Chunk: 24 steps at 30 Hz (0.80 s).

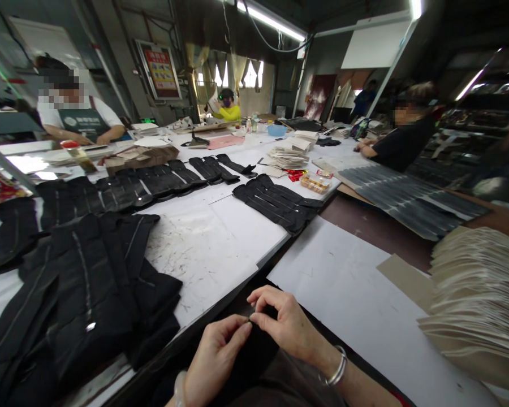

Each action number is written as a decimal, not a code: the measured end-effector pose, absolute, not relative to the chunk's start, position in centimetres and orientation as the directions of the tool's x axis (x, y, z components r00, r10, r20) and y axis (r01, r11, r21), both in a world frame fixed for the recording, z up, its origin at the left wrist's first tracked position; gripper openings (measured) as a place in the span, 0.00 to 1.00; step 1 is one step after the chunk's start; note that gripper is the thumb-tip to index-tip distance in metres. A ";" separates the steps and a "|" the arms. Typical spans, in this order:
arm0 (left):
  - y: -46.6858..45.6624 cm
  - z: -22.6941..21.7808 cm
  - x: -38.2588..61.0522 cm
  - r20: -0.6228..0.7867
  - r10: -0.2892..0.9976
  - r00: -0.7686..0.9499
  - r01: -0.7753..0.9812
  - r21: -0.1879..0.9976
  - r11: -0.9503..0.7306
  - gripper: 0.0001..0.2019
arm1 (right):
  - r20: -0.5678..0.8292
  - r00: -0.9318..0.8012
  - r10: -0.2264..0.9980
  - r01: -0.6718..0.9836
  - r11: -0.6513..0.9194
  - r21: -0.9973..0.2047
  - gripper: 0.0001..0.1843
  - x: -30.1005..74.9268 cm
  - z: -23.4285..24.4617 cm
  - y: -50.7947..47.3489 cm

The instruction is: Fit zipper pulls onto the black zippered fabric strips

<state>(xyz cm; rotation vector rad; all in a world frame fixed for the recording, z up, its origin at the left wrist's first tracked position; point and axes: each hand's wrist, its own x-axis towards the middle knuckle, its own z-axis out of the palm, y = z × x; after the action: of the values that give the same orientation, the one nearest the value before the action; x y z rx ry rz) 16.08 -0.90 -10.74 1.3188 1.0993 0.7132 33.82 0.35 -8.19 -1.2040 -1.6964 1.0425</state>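
Observation:
Above my lap, my left hand and my right hand meet at the fingertips. Thumb and forefinger of the left are pinched together. The right hand's thumb and forefinger also close at the same spot, its other fingers curled. Something tiny and dark may sit between the tips, but it is too small to name. To the left lies a heap of black zippered fabric pieces, with a silver zipper pull on one. A smaller group of black zippered pieces lies ahead, beyond both hands.
A row of black zippered pieces runs along the far left of the white table. At right stand stacked beige sheets and a board with grey strips. A plastic snack box sits ahead. Several people work around the table.

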 end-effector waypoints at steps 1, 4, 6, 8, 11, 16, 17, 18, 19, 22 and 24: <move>-0.9 -10.8 16.1 -0.205 0.916 0.346 0.180 0.972 0.150 0.19 | 0.143 -0.229 0.963 0.308 0.211 -0.928 0.10 33.8 -8.3 0.4; -0.9 -10.7 16.3 -0.200 0.926 0.320 0.187 0.972 0.145 0.19 | 0.159 -0.217 0.963 0.300 0.220 -0.928 0.09 33.7 -8.4 0.5; -0.7 -10.6 16.5 -0.218 0.916 0.337 0.161 0.972 0.172 0.20 | 0.173 -0.214 0.962 0.292 0.232 -0.928 0.09 33.8 -8.5 0.5; -0.5 -10.3 16.6 -0.227 0.906 0.357 0.125 0.973 0.195 0.20 | 0.183 -0.208 0.961 0.284 0.239 -0.929 0.08 33.9 -8.7 0.5; -0.2 -10.1 16.7 -0.230 0.916 0.328 0.112 0.972 0.204 0.20 | 0.200 -0.182 0.963 0.276 0.245 -0.929 0.10 34.1 -9.0 0.4; -0.6 -10.3 16.5 -0.184 0.947 0.262 0.180 0.974 0.139 0.20 | 0.409 -0.150 0.900 0.324 0.436 -0.840 0.10 34.4 -9.6 -0.1; -0.7 -10.4 16.4 -0.168 0.952 0.257 0.193 0.974 0.120 0.19 | 0.462 -0.153 0.874 0.342 0.485 -0.805 0.11 34.5 -9.7 -0.2; -0.8 -10.5 16.4 -0.155 0.955 0.253 0.199 0.974 0.106 0.19 | 0.507 -0.153 0.848 0.361 0.526 -0.770 0.11 34.6 -9.7 -0.3; -0.9 -10.6 16.4 -0.148 0.957 0.251 0.196 0.976 0.099 0.19 | 0.546 -0.153 0.824 0.381 0.559 -0.736 0.12 34.7 -9.7 -0.3; -1.1 -10.5 16.4 -0.168 0.951 0.259 0.132 0.982 0.137 0.19 | 0.629 -0.174 0.758 0.428 0.633 -0.645 0.12 35.0 -9.6 -0.3; -0.9 -10.1 16.4 -0.208 0.939 0.273 0.076 0.978 0.194 0.20 | 0.656 -0.209 0.726 0.438 0.669 -0.601 0.11 35.1 -9.5 -0.2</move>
<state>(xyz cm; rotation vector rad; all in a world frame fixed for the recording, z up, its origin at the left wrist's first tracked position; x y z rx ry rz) 16.44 -0.90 -10.15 1.2136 1.1226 0.8303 35.08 -0.18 -9.50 -0.9204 -1.8475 0.3476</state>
